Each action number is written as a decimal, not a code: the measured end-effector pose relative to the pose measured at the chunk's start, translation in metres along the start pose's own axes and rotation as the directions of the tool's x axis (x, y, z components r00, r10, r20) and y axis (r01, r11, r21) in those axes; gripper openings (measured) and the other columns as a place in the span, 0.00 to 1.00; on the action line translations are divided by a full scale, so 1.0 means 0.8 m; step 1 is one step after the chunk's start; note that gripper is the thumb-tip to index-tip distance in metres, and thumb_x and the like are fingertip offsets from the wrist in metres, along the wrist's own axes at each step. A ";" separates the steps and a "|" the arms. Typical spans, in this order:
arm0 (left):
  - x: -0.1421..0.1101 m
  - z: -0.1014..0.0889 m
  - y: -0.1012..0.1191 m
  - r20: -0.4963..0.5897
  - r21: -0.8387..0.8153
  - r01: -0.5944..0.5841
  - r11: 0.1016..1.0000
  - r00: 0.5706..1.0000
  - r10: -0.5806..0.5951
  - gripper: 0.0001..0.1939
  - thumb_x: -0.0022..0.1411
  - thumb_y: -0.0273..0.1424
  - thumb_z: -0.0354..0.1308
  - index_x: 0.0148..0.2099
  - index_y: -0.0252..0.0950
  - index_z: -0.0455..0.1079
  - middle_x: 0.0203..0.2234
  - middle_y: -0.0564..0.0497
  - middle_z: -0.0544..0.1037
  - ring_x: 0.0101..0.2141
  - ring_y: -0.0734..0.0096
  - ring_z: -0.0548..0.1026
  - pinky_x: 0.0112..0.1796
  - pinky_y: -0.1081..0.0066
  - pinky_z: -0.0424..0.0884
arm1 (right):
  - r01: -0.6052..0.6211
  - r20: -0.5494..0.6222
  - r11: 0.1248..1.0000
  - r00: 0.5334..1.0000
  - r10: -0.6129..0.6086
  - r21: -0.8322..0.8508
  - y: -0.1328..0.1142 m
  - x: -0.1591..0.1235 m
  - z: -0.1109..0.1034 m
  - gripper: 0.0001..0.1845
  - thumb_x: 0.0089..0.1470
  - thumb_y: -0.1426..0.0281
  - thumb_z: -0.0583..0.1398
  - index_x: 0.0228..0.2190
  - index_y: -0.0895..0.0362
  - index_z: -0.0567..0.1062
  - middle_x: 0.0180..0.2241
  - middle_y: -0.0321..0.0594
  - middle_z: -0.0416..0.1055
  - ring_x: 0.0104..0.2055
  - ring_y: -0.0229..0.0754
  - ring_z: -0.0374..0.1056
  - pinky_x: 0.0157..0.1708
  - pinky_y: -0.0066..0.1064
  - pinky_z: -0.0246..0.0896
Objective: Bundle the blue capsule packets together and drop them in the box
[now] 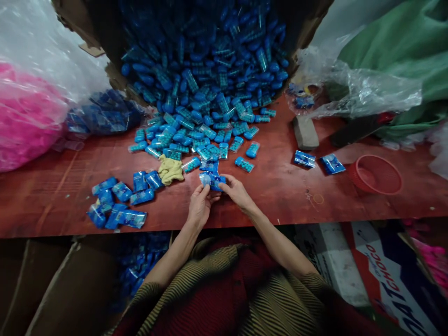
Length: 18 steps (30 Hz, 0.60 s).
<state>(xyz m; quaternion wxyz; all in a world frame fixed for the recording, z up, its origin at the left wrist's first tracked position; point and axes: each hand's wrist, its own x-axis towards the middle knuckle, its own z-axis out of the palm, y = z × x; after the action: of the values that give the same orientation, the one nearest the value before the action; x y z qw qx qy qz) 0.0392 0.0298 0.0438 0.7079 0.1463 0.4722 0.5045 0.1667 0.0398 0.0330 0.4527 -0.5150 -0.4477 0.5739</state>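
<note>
Between my two hands is a blue printed plastic sleeve (212, 181), held just above the front part of the table. My left hand (200, 205) pinches its left end, and my right hand (238, 192) grips the right end with thumb and fingers. Whether a small bottle is inside the sleeve I cannot tell. Just behind it lies another blue sleeve (210, 165). A crumpled yellow cloth (171, 169) rests to the left. Beyond my hands, loose clear bottles with blue caps and blue beads (210, 133) spread across the table.
A big cardboard box (96, 35) spills bottles onto the red table (273, 200). Wrapped blue packs (121, 205) lie in a group at left. At right are two flat blue packets (332, 164), a grey block (305, 132) and a red basket (376, 175). Pink items (28, 116) fill a bag.
</note>
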 end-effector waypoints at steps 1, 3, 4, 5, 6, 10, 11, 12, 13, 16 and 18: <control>-0.001 0.000 0.000 0.006 0.010 -0.008 1.000 1.000 0.008 0.13 0.48 0.31 0.66 0.34 0.33 0.68 0.23 0.52 0.77 0.22 0.74 0.74 0.26 0.74 0.70 | -0.065 0.038 0.995 0.997 0.062 0.074 0.001 0.002 -0.001 0.15 0.46 0.63 0.62 0.35 0.58 0.73 0.30 0.35 0.72 0.28 0.33 0.65 0.31 0.26 0.62; -0.002 0.001 -0.002 0.017 0.017 -0.030 0.999 0.999 0.030 0.13 0.47 0.32 0.66 0.34 0.34 0.67 0.22 0.53 0.76 0.20 0.76 0.73 0.23 0.75 0.68 | -0.143 0.056 0.973 0.989 0.135 0.181 0.003 0.004 0.001 0.14 0.43 0.61 0.63 0.28 0.59 0.73 0.22 0.31 0.69 0.22 0.30 0.60 0.24 0.24 0.57; -0.002 0.002 -0.003 0.027 0.018 -0.043 0.999 0.999 0.042 0.14 0.46 0.32 0.66 0.34 0.34 0.68 0.21 0.54 0.76 0.19 0.77 0.72 0.22 0.76 0.66 | -0.159 0.042 0.962 0.987 0.154 0.220 0.004 0.004 0.003 0.14 0.42 0.60 0.64 0.26 0.59 0.72 0.20 0.30 0.67 0.19 0.29 0.58 0.22 0.23 0.55; -0.002 0.003 -0.005 0.036 0.021 -0.056 0.998 0.998 0.055 0.14 0.46 0.32 0.67 0.34 0.34 0.68 0.21 0.54 0.76 0.18 0.78 0.71 0.21 0.77 0.65 | -0.164 0.028 0.956 0.986 0.162 0.245 0.004 0.004 0.005 0.14 0.41 0.60 0.64 0.25 0.59 0.72 0.18 0.29 0.66 0.18 0.28 0.56 0.20 0.23 0.53; -0.002 0.004 -0.007 0.037 0.026 -0.071 0.997 0.997 0.070 0.13 0.46 0.32 0.67 0.33 0.33 0.68 0.21 0.54 0.75 0.18 0.79 0.70 0.21 0.77 0.64 | -0.164 0.024 0.953 0.986 0.163 0.255 0.004 0.003 0.009 0.14 0.40 0.61 0.64 0.24 0.59 0.71 0.16 0.28 0.65 0.17 0.28 0.56 0.20 0.22 0.53; 0.002 0.007 -0.010 -0.066 0.060 -0.112 0.992 0.991 0.116 0.11 0.45 0.31 0.66 0.27 0.32 0.68 0.15 0.56 0.71 0.15 0.81 0.66 0.19 0.78 0.61 | -0.181 0.043 0.951 0.984 0.176 0.253 0.005 -0.002 0.024 0.14 0.41 0.60 0.63 0.21 0.58 0.69 0.14 0.29 0.65 0.16 0.29 0.59 0.18 0.22 0.53; 0.003 0.007 -0.009 -0.090 0.064 -0.114 0.991 0.989 0.119 0.10 0.44 0.31 0.66 0.27 0.32 0.68 0.15 0.56 0.71 0.15 0.81 0.66 0.18 0.78 0.61 | -0.187 0.030 0.948 0.982 0.186 0.257 0.006 -0.002 0.027 0.15 0.41 0.59 0.63 0.22 0.58 0.69 0.14 0.29 0.65 0.16 0.29 0.60 0.18 0.22 0.54; 0.003 0.006 -0.008 -0.099 0.068 -0.109 0.992 0.988 0.116 0.10 0.44 0.30 0.66 0.27 0.32 0.68 0.15 0.57 0.71 0.15 0.81 0.66 0.18 0.78 0.61 | -0.194 0.015 0.947 0.980 0.197 0.257 0.007 -0.002 0.028 0.15 0.41 0.59 0.63 0.22 0.58 0.69 0.15 0.29 0.66 0.17 0.30 0.60 0.18 0.22 0.55; 0.004 0.005 -0.005 -0.095 0.075 -0.100 0.992 0.990 0.107 0.10 0.44 0.30 0.66 0.27 0.32 0.69 0.16 0.56 0.71 0.15 0.80 0.66 0.18 0.78 0.61 | -0.200 0.004 0.948 0.979 0.205 0.249 0.007 -0.001 0.029 0.15 0.41 0.59 0.63 0.23 0.58 0.68 0.16 0.28 0.66 0.17 0.30 0.61 0.18 0.22 0.55; 0.004 0.002 0.004 -0.068 0.120 -0.071 0.990 0.994 0.080 0.11 0.41 0.29 0.67 0.28 0.31 0.70 0.17 0.55 0.73 0.16 0.81 0.66 0.18 0.79 0.61 | -0.198 0.003 0.963 0.980 0.201 0.183 0.009 0.003 0.025 0.14 0.41 0.59 0.62 0.22 0.58 0.68 0.17 0.28 0.65 0.18 0.29 0.60 0.18 0.22 0.56; 0.003 0.000 0.008 -0.065 0.144 -0.063 0.988 0.995 0.073 0.12 0.39 0.29 0.67 0.28 0.30 0.70 0.18 0.54 0.74 0.16 0.81 0.66 0.18 0.78 0.62 | -0.182 0.011 0.974 0.983 0.182 0.132 0.012 0.004 0.023 0.14 0.43 0.60 0.61 0.22 0.58 0.68 0.17 0.29 0.65 0.18 0.30 0.60 0.17 0.22 0.57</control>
<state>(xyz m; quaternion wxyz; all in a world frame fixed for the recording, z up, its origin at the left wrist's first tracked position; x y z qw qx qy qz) 0.0361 0.0349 0.0467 0.6612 0.1946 0.5260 0.4983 0.1473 0.0405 0.0245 0.4317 -0.5231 -0.3593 0.6410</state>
